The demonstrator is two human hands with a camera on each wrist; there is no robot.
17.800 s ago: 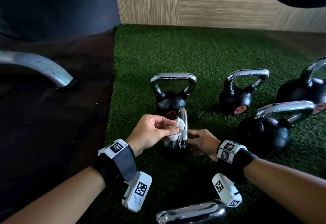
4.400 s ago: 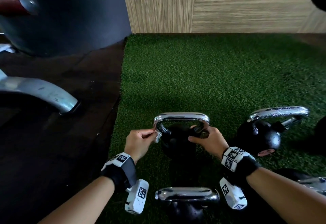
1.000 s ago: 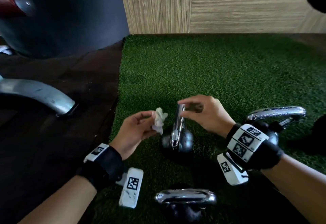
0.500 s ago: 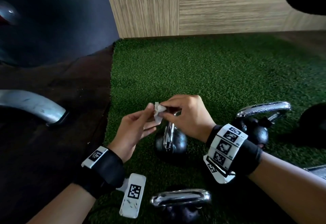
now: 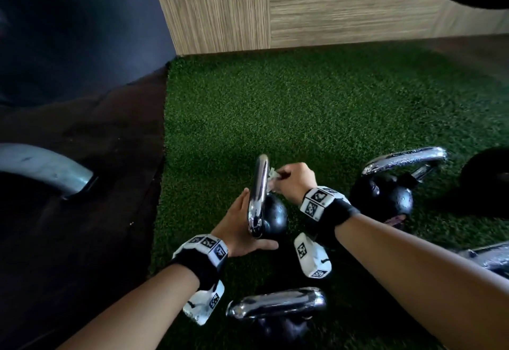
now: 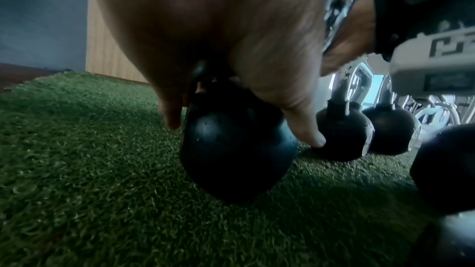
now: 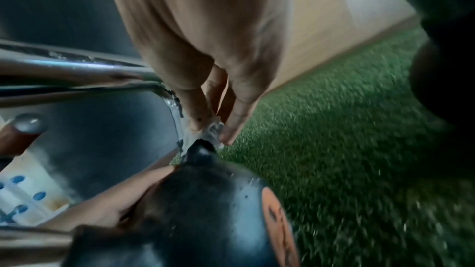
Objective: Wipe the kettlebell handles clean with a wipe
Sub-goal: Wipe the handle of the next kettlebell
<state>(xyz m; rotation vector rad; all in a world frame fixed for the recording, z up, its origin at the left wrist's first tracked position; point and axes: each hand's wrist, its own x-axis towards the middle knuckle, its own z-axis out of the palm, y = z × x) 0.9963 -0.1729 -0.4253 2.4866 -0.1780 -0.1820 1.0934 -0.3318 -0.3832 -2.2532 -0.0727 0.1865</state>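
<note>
— While standing upright on the green turf (image 5: 316, 107), located where exactly: the kettlebell (image 5: 274, 218) under treatment?

— Near the turf's left edge, between both hands. Chrome handle (image 5: 259, 184) turned edge-on to the head camera, black ball directly beneath.

— Right hand (image 5: 296, 183): condition?

— Pinching the white wipe (image 5: 272, 175) between thumb and fingertips. Applied to the far leg of the handle, on its right side. Confirmed in the right wrist view: wipe crumpled and pressed in where the chrome leg meets the black ball.

— Left hand (image 5: 238, 225): condition?

— Spread, fingers fairly straight. Placed against the near side of the bell, below the handle. Thumb on one side of the near handle leg, fingers on the other, as seen in the left wrist view, with the thumb tip pointing down beside the ball. Exact contact of the fingertips: cannot tell, hidden behind the chrome.

— Surroundings?

— Second kettlebell (image 5: 385, 200) near, to the right, upright, handle broadside to the camera. Third kettlebell (image 5: 275, 305) closest to the body, between the forearms, mostly handle visible. Further black bells at the right edge, cut off by the frame. Wood-grain wall panel (image 5: 344, 5) behind the turf. Dark floor (image 5: 82, 198) to the left, with a curved grey metal tube (image 5: 46, 167) resting on it.
</note>
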